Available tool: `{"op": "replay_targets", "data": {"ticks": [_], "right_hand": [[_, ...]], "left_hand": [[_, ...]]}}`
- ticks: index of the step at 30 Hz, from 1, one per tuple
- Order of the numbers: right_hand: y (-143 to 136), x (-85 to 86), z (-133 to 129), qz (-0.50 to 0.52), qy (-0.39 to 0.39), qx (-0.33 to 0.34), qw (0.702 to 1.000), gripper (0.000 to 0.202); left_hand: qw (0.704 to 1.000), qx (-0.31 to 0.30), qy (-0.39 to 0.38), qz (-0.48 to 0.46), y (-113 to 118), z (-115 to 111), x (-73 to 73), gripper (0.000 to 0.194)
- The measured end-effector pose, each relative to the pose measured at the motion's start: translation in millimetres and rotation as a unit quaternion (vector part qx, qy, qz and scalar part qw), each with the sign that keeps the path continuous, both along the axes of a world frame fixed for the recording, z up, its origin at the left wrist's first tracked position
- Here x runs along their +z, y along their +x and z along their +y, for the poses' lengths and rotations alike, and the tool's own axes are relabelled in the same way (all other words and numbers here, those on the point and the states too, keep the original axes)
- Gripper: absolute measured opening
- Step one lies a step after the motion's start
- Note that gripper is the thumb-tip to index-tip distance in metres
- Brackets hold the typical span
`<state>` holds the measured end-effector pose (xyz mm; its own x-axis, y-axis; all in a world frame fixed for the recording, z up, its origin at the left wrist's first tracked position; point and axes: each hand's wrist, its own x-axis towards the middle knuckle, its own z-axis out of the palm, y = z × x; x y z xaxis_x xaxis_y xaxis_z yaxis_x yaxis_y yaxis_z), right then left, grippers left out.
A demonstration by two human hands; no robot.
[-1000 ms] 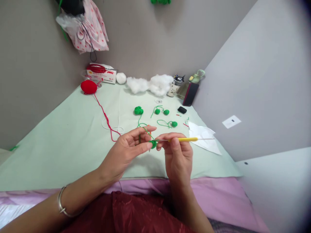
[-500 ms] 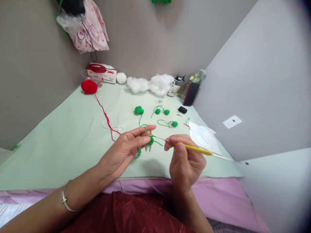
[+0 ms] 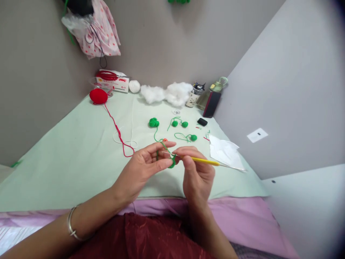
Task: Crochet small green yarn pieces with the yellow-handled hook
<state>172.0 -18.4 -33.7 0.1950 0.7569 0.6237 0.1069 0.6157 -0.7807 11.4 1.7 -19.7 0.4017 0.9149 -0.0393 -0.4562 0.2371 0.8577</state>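
My left hand (image 3: 140,167) pinches a small green crochet piece (image 3: 172,162) between thumb and fingers, with green yarn passing over its index finger. My right hand (image 3: 198,174) is closed on a crochet hook with a yellow handle (image 3: 203,160). The hook's thin metal tip lies at the green piece, pointing left, close to my left fingers. A strand runs up from my left hand to a green yarn ball (image 3: 153,122). Part of an orange object (image 3: 165,140) shows behind my left fingers; the rest is hidden.
Small green balls (image 3: 193,137) with yarn tails lie beyond my hands. Red yarn (image 3: 98,96) is at the back left, white stuffing (image 3: 178,93) at the back. A phone (image 3: 212,104) leans at the back right, near white paper (image 3: 225,153).
My right hand and the hook have moved left, closer to my left hand. The hook's tip now reaches past the green piece, which has shifted slightly right and down.
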Motion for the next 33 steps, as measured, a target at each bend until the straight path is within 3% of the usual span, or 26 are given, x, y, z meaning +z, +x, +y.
{"op": "replay_targets", "data": {"ticks": [5,13,18,25,33], "right_hand": [[0.3,-3.4,-1.7,0.036,-0.022,0.029,0.999,0.015],[3.2,3.2,-5.3,0.095,-0.06,0.059,0.992,0.021],[4.2,4.4,-9.3,0.035,-0.023,0.035,0.999,0.022],[3.1,4.0,-14.8,-0.126,0.103,-0.038,0.986,0.024],[5.0,0.0,-11.4,-0.154,0.138,-0.045,0.977,0.024]], "left_hand": [[0.999,0.003,0.019,0.028,-1.1,-4.1,-0.6,0.047],[0.998,0.002,0.035,0.05,-5.6,-2.5,-1.0,0.033],[0.998,-0.002,0.043,0.053,-6.8,-2.7,2.4,0.029],[0.996,0.018,0.051,0.073,-7.3,-3.7,1.6,0.031],[0.986,0.052,0.094,0.129,-6.4,-1.7,4.9,0.031]]}}
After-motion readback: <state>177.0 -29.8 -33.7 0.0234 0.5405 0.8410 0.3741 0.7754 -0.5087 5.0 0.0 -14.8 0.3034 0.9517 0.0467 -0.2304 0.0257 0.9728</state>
